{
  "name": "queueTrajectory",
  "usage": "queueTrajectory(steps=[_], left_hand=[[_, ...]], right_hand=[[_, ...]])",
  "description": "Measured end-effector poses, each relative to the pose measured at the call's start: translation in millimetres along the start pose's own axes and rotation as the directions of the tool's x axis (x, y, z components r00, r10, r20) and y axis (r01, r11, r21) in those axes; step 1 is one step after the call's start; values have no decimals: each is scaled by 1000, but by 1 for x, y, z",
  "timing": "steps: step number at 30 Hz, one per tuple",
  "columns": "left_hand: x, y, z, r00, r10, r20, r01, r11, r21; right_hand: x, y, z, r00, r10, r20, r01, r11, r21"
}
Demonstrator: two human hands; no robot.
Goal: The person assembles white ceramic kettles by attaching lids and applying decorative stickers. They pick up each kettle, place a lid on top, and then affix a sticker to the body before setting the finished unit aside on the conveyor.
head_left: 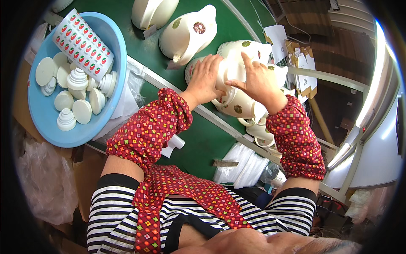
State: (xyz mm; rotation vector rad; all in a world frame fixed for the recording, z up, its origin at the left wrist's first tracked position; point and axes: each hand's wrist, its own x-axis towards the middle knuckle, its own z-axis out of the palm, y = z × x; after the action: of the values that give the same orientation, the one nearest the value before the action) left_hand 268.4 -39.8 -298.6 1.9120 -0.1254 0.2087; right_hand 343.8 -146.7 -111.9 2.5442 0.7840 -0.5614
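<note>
- While thumbs stand apart from fingers, left hand (205, 80) and right hand (261, 83) flank one cream jug (231, 73), green counter's (141, 46) railed edge.
- Jug: probably rigid, slippery; hold around body.

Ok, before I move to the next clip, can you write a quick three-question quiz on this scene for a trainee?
1. True or false: white plugs lie in the blue basin.
2. What colour is the surface under the cream jugs? A) red, B) green, C) yellow.
3. Which is nearer the basin, the person's left hand or right hand?

Key: 1. True. 2. B. 3. The left hand.
</note>
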Motion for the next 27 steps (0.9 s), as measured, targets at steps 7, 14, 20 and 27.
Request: queueTrajectory(steps=[7, 14, 20, 27], left_hand=[[-2, 3, 5, 1000, 8, 12, -8, 1000, 0], [-2, 1, 7, 1000, 10, 2, -10, 1000, 0], [0, 3, 7, 999, -13, 30, 13, 1000, 14], [-3, 4, 12, 999, 32, -23, -32, 999, 13]], right_hand=[[1, -1, 39, 983, 184, 8, -183, 973, 143], [-20, 6, 32, 943, -261, -208, 284, 955, 87], [-4, -8, 52, 974, 132, -183, -76, 955, 287], [-7, 42, 62, 802, -480, -356, 514, 858, -1]])
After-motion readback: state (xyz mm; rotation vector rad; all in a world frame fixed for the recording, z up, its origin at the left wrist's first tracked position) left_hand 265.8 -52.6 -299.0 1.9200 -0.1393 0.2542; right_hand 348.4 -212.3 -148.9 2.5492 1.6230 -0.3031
